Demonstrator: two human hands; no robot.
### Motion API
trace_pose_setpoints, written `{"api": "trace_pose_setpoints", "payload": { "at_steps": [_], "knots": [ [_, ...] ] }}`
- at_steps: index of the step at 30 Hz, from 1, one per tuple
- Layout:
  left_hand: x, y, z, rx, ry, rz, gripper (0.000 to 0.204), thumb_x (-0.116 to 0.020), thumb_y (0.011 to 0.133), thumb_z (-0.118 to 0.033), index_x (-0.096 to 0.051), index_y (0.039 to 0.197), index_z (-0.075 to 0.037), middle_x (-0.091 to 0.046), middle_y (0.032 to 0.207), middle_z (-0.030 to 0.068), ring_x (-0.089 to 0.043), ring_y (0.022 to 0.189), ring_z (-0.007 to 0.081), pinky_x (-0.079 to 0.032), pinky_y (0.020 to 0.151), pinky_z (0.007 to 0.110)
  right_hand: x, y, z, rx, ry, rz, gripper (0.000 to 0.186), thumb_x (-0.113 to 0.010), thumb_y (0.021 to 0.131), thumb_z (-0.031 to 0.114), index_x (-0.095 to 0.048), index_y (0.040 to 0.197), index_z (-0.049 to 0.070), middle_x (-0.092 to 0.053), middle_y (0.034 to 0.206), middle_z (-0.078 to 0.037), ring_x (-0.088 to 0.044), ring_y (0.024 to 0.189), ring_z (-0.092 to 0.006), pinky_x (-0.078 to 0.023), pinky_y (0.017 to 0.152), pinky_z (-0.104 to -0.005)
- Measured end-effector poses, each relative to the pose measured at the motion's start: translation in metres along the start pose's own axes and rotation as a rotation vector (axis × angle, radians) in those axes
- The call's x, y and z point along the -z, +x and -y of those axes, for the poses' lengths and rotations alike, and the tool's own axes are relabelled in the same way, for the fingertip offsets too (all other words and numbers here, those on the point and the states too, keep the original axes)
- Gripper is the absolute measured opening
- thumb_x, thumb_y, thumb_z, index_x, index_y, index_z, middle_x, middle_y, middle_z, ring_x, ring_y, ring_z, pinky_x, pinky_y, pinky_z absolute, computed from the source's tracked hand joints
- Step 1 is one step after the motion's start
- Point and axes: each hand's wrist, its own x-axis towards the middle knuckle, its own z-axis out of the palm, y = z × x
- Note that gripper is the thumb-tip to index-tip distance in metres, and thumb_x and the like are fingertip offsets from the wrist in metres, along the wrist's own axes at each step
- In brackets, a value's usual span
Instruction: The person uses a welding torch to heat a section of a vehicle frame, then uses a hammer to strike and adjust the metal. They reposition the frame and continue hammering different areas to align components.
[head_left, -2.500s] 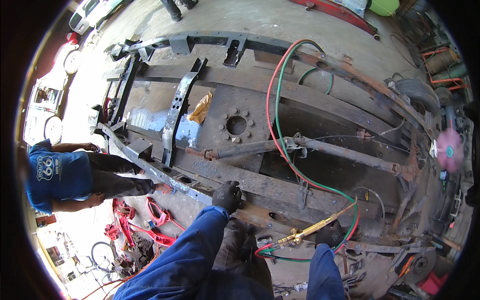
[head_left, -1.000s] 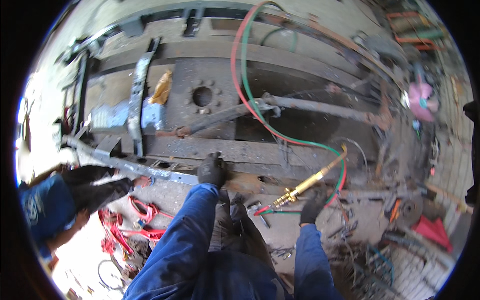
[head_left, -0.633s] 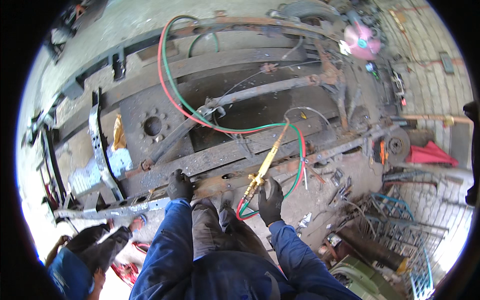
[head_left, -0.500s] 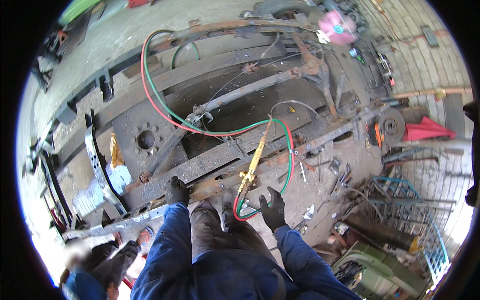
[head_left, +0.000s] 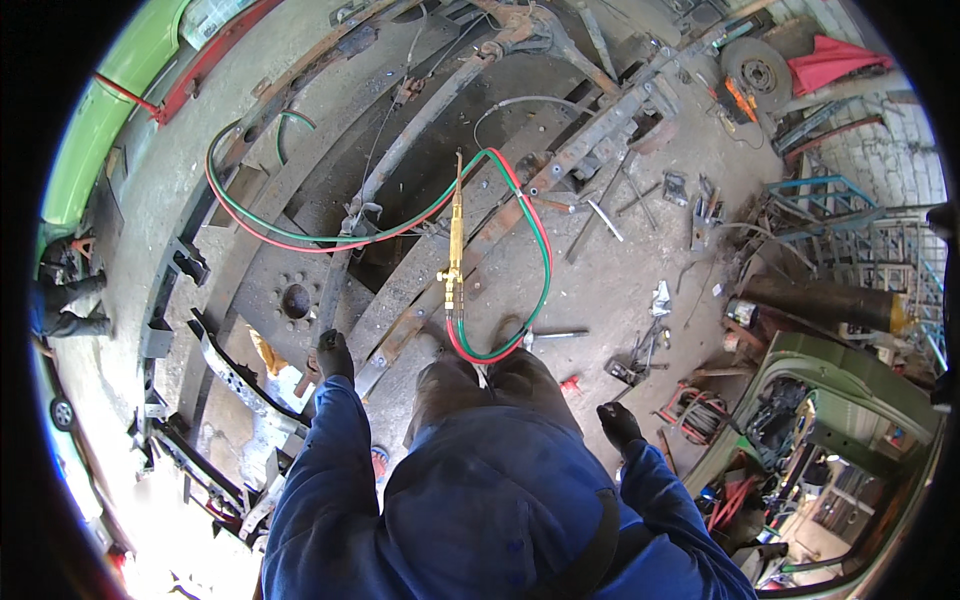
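My left hand [head_left: 334,356], in a dark glove, is closed beside the near rusty frame rail [head_left: 400,335]; whatever it may hold is hidden. Down at my right side, my right hand [head_left: 621,424], also gloved, has its fingers curled in, apart from the things on the floor. A brass cutting torch [head_left: 456,235] lies across the rail in front of my legs, its thin tip pointing away. Paired red and green hoses [head_left: 345,240] loop from its near end around to the right and back over the frame. Neither hand touches the torch.
Beyond the rail lies a rusty axle [head_left: 430,125]. A hammer [head_left: 560,333] and coiled red hose [head_left: 695,415] lie on the floor. At right are a green vehicle body part [head_left: 850,370], gas cylinder [head_left: 820,298] and blue rack [head_left: 830,215]. A person's legs [head_left: 75,310] show far left.
My right hand has moved away from the hoses, down and right, and its spread fingers have closed. The left hand stays closed near the rail. The view has tilted toward my body.
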Motion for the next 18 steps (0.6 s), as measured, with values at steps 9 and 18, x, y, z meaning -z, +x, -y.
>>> {"api": "trace_pose_setpoints", "payload": {
  "at_steps": [9, 18],
  "knots": [
    [-0.013, -0.037, -0.072, -0.278, 0.444, 0.160, 0.031, -0.065, 0.096, -0.019, -0.073, 0.120, -0.003, -0.076, 0.112, 0.0226, -0.072, 0.110, 0.0392, -0.056, 0.096, 0.047, 0.009, 0.071, -0.034, 0.264, 0.134, 0.005, 0.043, -0.059, 0.105, 0.042, -0.074, 0.119, 0.004, -0.076, 0.117, -0.022, -0.071, 0.112, -0.0426, -0.056, 0.095, -0.0510],
    [-0.025, -0.176, -0.207, -0.139, 0.191, 0.150, 0.031, -0.067, 0.097, -0.020, -0.072, 0.123, -0.004, -0.074, 0.120, 0.0250, -0.070, 0.115, 0.0447, -0.055, 0.100, 0.050, 0.015, 0.208, -0.078, 0.496, 0.184, 0.008, 0.041, -0.061, 0.105, 0.035, -0.074, 0.121, 0.000, -0.076, 0.112, -0.020, -0.071, 0.098, -0.0370, -0.057, 0.088, -0.0464]
  ]
}}
